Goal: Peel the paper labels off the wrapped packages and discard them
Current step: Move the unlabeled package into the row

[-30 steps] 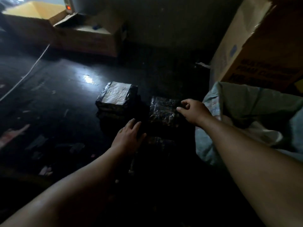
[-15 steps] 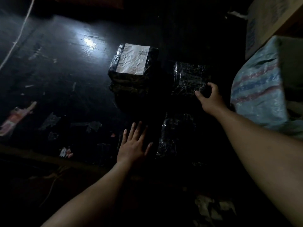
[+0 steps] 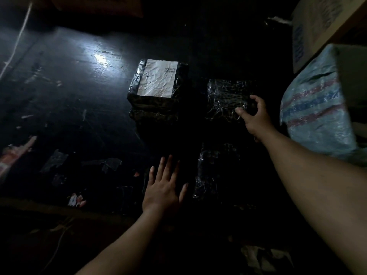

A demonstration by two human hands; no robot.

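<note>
The right hand curled thumb and fingers onto the bare black package; the left hand lay flat, fingers spread, both barely shifted. The white label remained on the stacked package.

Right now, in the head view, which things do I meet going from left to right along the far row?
White cord → labelled package → unlabelled wrapped package → right hand → woven sack.
</note>
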